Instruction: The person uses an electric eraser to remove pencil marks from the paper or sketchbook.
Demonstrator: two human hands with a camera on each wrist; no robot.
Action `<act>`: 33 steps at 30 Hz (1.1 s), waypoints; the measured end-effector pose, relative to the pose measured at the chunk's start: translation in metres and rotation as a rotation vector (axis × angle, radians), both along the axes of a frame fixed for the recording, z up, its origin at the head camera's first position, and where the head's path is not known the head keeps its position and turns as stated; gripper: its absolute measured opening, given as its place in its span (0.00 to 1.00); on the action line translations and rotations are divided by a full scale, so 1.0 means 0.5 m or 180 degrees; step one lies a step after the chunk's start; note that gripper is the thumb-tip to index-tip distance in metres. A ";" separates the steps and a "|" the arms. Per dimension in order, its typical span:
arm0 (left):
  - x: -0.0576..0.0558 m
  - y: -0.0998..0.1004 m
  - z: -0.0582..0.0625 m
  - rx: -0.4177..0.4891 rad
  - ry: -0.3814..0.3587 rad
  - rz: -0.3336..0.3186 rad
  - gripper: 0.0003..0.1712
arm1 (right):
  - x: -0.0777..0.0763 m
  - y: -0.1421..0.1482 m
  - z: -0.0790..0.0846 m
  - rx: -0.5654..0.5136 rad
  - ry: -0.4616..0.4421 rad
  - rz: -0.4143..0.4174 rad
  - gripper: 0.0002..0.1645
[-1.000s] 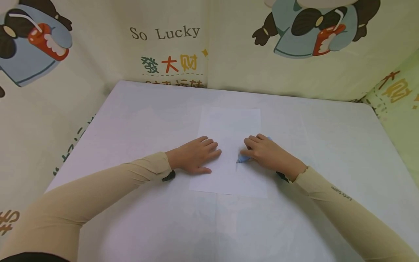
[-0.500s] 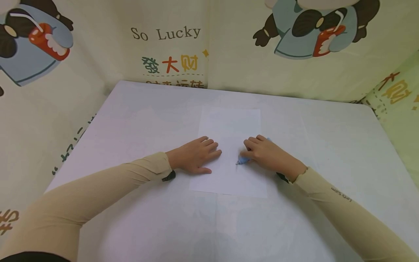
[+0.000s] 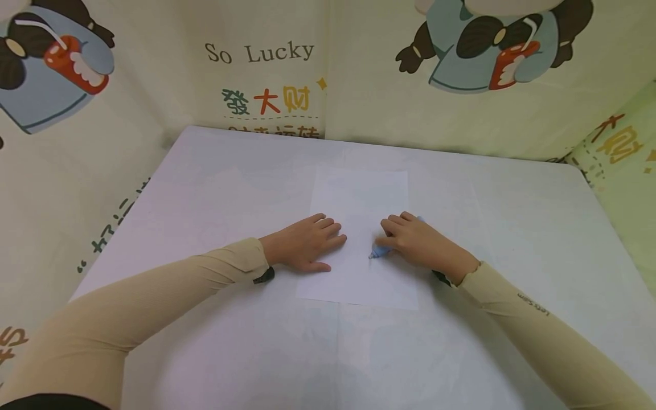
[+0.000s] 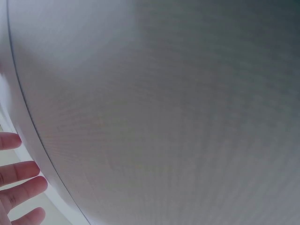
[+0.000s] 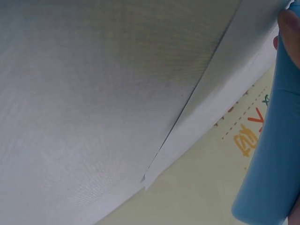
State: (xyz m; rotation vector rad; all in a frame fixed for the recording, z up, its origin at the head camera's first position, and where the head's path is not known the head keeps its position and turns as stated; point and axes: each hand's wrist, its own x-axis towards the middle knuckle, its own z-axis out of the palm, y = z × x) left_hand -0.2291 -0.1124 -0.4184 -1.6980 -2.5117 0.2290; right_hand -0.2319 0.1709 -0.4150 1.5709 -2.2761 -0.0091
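Left hand [image 3: 307, 244] lay spread, right hand [image 3: 412, 238] gripped the blue pen [image 3: 381, 251]!
There on the left, fingers fanned apart, that hand rested across the left edge of the white paper [image 3: 359, 193], thumb pointing rightward; to its right, bare paper ran between the hands, and then came the pen, pinched in the right hand's curled fingers, tip poking out just left of that hand, right at a faint line [image 3: 370, 264] on the sheet, while the white table [image 3: 517, 239] stretched away beyond the right hand.
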 end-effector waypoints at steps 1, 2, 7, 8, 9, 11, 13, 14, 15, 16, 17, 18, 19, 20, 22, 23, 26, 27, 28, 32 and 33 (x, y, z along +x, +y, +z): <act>0.000 0.000 0.000 -0.0005 -0.0006 0.0002 0.35 | 0.001 0.000 0.000 0.0000 -0.0021 0.0012 0.14; 0.000 0.000 0.000 -0.0004 -0.0011 0.0002 0.35 | 0.001 0.000 0.000 0.0007 -0.0038 0.0021 0.15; 0.002 0.001 0.000 0.0037 0.0001 -0.0024 0.34 | 0.001 0.001 0.000 -0.0027 0.0019 -0.0012 0.13; 0.002 0.001 0.000 0.0041 0.0001 -0.0027 0.34 | 0.000 0.002 -0.001 -0.0041 0.0042 -0.0030 0.12; 0.002 0.001 0.001 0.0044 0.0000 -0.0028 0.34 | -0.001 0.002 -0.001 -0.0058 0.0057 -0.0043 0.12; 0.002 0.001 0.001 0.0034 -0.0005 -0.0024 0.35 | -0.003 0.004 -0.003 -0.0074 0.0066 -0.0059 0.11; 0.003 0.002 0.001 0.0019 -0.0008 -0.0018 0.35 | -0.004 0.006 -0.004 -0.0085 0.0065 -0.0054 0.11; 0.003 0.002 0.001 0.0013 -0.0009 -0.0015 0.35 | -0.005 0.007 -0.004 -0.0083 0.0063 -0.0052 0.11; 0.003 0.002 0.002 0.0010 -0.0013 -0.0013 0.34 | -0.006 0.008 -0.004 -0.0078 0.0057 -0.0049 0.11; 0.003 0.002 0.002 0.0006 -0.0017 -0.0013 0.34 | -0.006 0.009 -0.004 -0.0071 0.0056 -0.0047 0.10; 0.003 0.003 0.001 0.0002 -0.0023 -0.0007 0.34 | -0.007 0.009 -0.003 -0.0064 0.0059 -0.0045 0.10; 0.003 0.003 0.002 0.0002 -0.0031 -0.0003 0.34 | -0.007 0.010 -0.003 -0.0055 0.0059 -0.0047 0.10; 0.003 0.004 0.002 0.0002 -0.0039 -0.0003 0.34 | -0.007 0.011 -0.002 -0.0042 0.0050 -0.0054 0.11; 0.003 0.004 0.002 0.0004 -0.0049 0.0001 0.34 | -0.008 0.012 -0.002 -0.0029 0.0046 -0.0066 0.11; 0.003 0.005 0.001 0.0007 -0.0059 0.0000 0.34 | -0.008 0.015 -0.001 -0.0010 0.0041 -0.0088 0.13; 0.003 0.006 0.001 0.0007 -0.0058 -0.0001 0.34 | -0.009 0.016 0.000 -0.0001 0.0047 -0.0096 0.13; 0.002 0.007 -0.001 0.0013 -0.0052 -0.0010 0.34 | -0.009 0.018 0.001 0.0013 0.0065 -0.0081 0.14; 0.002 0.007 -0.002 0.0008 -0.0043 -0.0010 0.35 | -0.009 0.018 0.001 0.0010 0.0070 -0.0064 0.15; 0.002 0.007 -0.002 -0.0001 -0.0032 -0.0007 0.35 | -0.010 0.018 0.001 0.0003 0.0080 -0.0045 0.15; -0.001 0.008 -0.005 -0.0045 0.0012 0.0012 0.35 | -0.010 0.016 0.002 -0.0032 0.0077 0.0002 0.15; -0.001 0.008 -0.005 -0.0044 0.0019 0.0013 0.35 | -0.011 0.016 0.002 -0.0031 0.0084 0.0006 0.16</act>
